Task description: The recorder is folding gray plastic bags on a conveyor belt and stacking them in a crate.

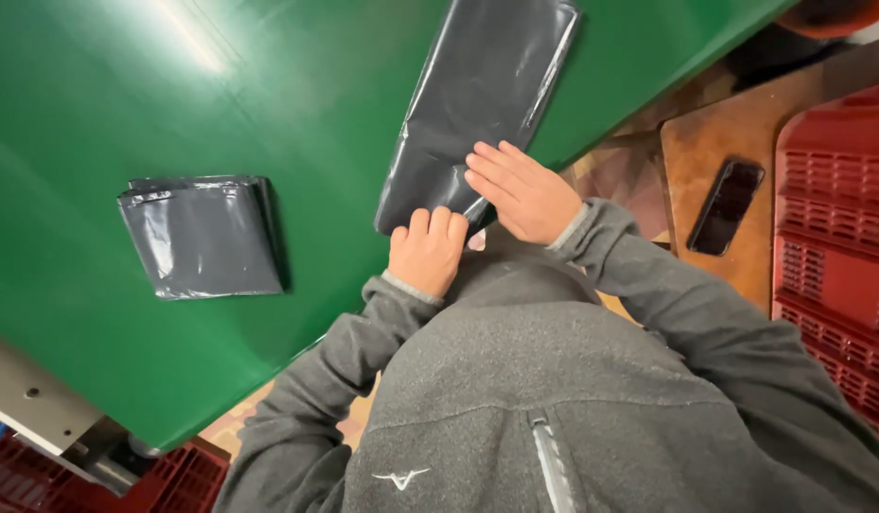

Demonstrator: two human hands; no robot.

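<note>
Pinching black plastic bag [468, 104] edge, left hand [426, 252], right hand [525, 193] flat on it

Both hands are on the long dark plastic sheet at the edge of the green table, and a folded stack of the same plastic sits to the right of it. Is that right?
Not quite. In the head view the folded stack lies to the left of the long dark plastic sheet, not the right. The rest holds: the left hand and right hand are both on the sheet at the green table edge.

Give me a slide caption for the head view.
Both hands, left hand and right hand, press a dark plastic bag on a green table.
</note>
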